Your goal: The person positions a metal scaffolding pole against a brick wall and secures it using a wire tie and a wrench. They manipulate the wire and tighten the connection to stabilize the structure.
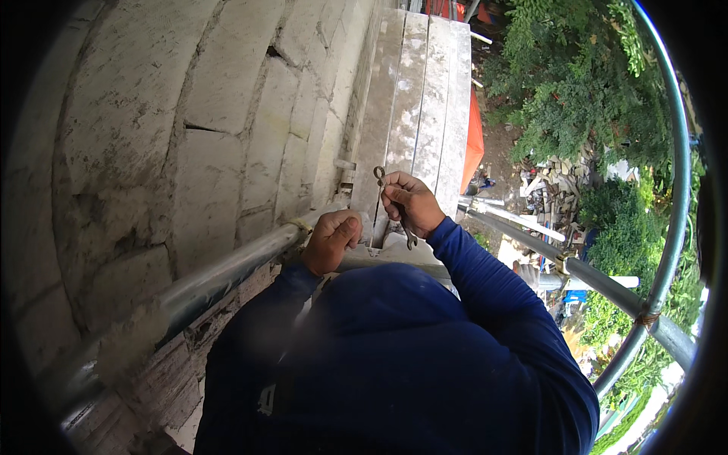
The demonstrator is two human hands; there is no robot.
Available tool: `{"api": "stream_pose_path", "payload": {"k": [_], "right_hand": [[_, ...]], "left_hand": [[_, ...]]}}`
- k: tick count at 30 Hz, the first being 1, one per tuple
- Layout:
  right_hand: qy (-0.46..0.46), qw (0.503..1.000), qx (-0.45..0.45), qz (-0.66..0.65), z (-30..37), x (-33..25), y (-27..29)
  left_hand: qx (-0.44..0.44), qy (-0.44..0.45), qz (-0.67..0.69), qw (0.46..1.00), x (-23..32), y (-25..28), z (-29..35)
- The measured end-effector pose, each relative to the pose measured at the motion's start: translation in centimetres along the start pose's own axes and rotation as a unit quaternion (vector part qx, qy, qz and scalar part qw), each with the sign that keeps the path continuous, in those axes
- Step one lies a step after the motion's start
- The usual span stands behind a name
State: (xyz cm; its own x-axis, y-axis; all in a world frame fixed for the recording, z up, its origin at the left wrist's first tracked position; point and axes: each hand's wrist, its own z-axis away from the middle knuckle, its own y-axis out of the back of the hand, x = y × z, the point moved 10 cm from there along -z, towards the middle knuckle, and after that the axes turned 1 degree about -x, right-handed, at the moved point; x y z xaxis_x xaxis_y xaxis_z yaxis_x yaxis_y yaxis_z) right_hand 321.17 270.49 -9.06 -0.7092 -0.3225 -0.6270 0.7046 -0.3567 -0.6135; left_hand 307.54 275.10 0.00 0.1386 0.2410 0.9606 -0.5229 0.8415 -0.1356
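Observation:
My right hand point(413, 203) grips a combination wrench point(410, 238) in front of my chest. Its ring end sticks up past my fingertips and its forked end points down below the palm; the middle of the shank is hidden by my hand. To the left, my left hand point(332, 240) is closed with the fingers curled in, next to a metal scaffold pipe point(262, 249). Whether anything is inside that fist cannot be seen. The two hands are apart.
A stone block wall point(205, 167) rises on the left. Ahead runs a plank platform point(409, 91) with gaps between boards. Scaffold tubes point(603, 284) and a curved rail point(677, 189) stand on the right. Beyond them, lower down, are trees point(576, 83), rubble and an orange tarp point(473, 140).

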Motion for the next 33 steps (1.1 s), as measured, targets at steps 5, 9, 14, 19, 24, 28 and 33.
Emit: {"api": "stream_pose_path", "payload": {"k": [5,9,14,19,24,28,33], "right_hand": [[-0.033,0.998,-0.021,-0.057,0.8,0.4,-2.3],[-0.020,0.995,0.000,0.095,0.1,-0.5,-1.1],[-0.032,0.985,0.004,0.168,0.3,1.1,-0.5],[-0.016,0.982,0.016,0.186,0.0,2.7,0.6],[0.028,0.980,0.058,0.188,0.0,1.6,2.1],[0.077,0.976,0.185,0.085,0.4,-1.5,8.8],[0.213,0.918,0.331,0.039,2.8,-8.7,17.4]], "left_hand": [[0.066,-0.041,-0.010,0.997,0.0,3.4,1.7],[0.089,-0.053,-0.045,0.994,2.8,3.6,2.4],[0.075,-0.017,-0.100,0.992,4.2,1.4,3.0],[0.058,-0.044,-0.137,0.988,4.6,0.4,2.9],[0.059,-0.095,-0.124,0.986,4.8,0.6,3.1],[0.121,-0.139,-0.176,0.967,6.0,1.7,4.3],[0.062,0.046,-0.100,0.992,2.0,2.8,6.1]]}}
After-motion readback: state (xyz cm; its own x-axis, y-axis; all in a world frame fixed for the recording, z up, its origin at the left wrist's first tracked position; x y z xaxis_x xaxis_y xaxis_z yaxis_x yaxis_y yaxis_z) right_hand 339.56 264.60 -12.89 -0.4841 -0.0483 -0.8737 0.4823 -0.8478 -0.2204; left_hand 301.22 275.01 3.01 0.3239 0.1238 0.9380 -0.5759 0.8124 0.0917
